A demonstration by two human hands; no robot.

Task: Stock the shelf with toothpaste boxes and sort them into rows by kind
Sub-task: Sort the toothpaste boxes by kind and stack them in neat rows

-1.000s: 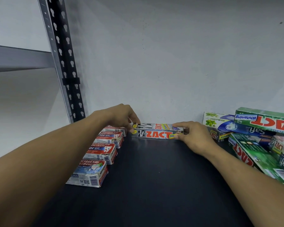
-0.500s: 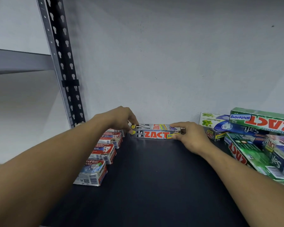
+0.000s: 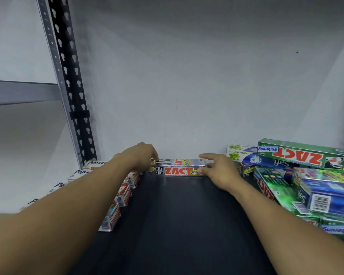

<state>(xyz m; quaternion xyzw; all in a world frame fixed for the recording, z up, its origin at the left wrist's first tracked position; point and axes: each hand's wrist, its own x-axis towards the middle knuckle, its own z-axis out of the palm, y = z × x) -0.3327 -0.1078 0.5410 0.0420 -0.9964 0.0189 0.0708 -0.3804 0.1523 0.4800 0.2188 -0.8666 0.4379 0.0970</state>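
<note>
Head view: sideways ZACT box is pinched at its end by left hand, touched by open right hand.

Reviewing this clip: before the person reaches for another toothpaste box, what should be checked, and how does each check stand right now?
1. Grey box lies flat along the back wall: ok.
2. Right hand free of the grey box: not ok, its straight fingers are at the box's right end.
3. Left hand free of the grey box: cannot tell, its curled fingers cover the left end.
4. Row of small boxes on the left lined up: ok.
5. Pile of boxes on the right sorted by kind: not ok, green and blue boxes lie mixed and crossed.
</note>
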